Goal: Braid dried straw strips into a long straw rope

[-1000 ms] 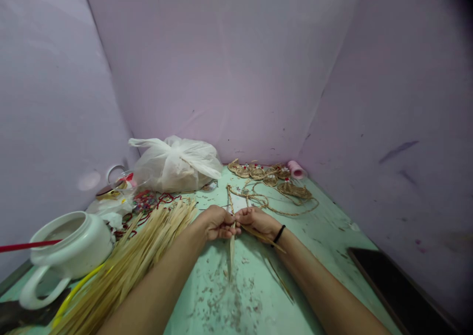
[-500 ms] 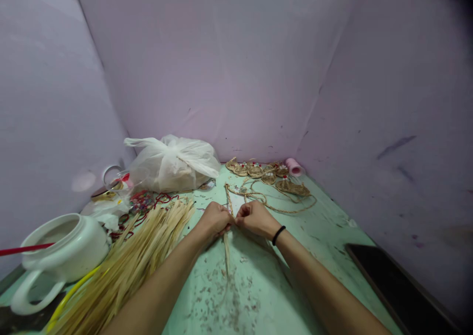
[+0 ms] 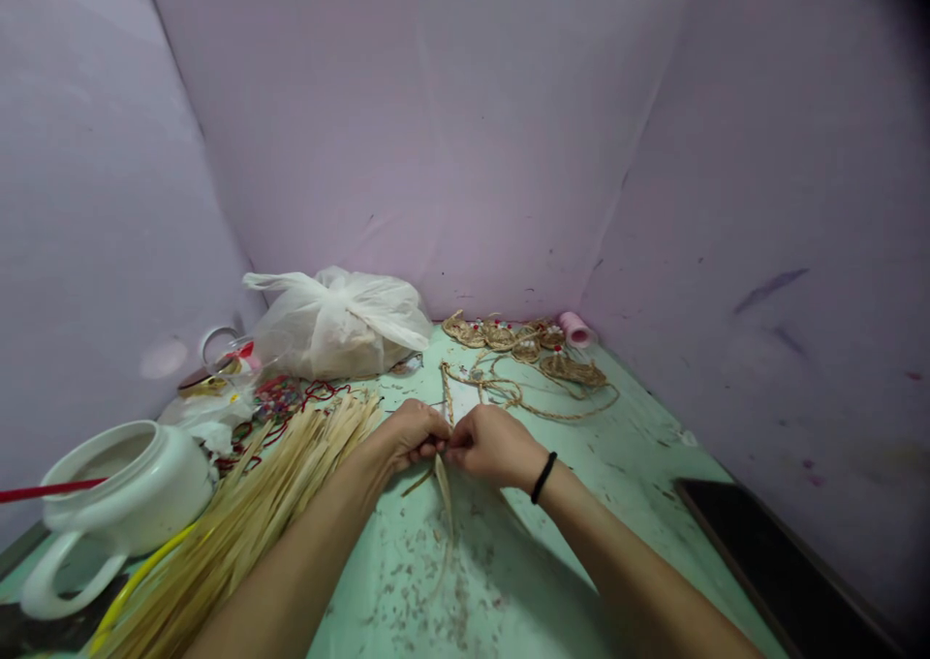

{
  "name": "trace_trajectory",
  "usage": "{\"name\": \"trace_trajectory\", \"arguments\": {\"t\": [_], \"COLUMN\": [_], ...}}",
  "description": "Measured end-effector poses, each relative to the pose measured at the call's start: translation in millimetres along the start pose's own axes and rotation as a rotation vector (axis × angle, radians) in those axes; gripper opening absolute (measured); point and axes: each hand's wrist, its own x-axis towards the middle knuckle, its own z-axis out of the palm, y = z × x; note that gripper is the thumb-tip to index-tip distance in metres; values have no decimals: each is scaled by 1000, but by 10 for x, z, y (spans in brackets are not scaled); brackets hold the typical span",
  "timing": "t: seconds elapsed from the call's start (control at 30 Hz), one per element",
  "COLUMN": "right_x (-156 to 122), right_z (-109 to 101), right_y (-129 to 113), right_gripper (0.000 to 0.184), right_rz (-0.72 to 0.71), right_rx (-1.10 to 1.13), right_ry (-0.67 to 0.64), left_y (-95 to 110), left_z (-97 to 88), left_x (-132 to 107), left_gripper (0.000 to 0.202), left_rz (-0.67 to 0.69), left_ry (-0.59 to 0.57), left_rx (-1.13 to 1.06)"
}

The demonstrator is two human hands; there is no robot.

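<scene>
My left hand (image 3: 416, 434) and my right hand (image 3: 488, 446) meet over the middle of the table, fingertips touching. Both are closed in a pinch on the near end of a braided straw cord (image 3: 448, 395). Loose flat straw strands (image 3: 445, 494) hang from between the fingers toward me. Beyond the hands the cord bends and runs off to the right in loops (image 3: 509, 388). Under its near stretch lies a piece of white paper (image 3: 463, 397). The exact spot where the fingers grip is partly hidden by the knuckles.
A bundle of dry straw strips (image 3: 254, 523) lies left, beside a white pot (image 3: 131, 485). Behind are a tied plastic bag (image 3: 341, 325), woven straw pieces with beads (image 3: 527, 347) and a pink thread spool (image 3: 575, 329). A dark flat object (image 3: 770, 562) lies right.
My right hand has shifted slightly left and nearer to me, closing up against my left hand. The loose strands now spread apart below the fingers, one pointing left.
</scene>
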Motion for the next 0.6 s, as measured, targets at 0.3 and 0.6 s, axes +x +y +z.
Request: {"name": "trace_trajectory", "arguments": {"t": [0.3,0.6], "right_x": [99,151], "right_z": [-53,150], "right_y": [140,176], "right_gripper": [3,14], "right_rz": [436,388], "right_rx": [953,787], "right_ry": [-119,-92], "left_y": [-78,39], "left_z": [-52,-28], "left_x": [57,-46], "left_gripper": [9,6], "left_rz": [71,88], "left_ry": [-121,-116], "left_rx": [-85,134]}}
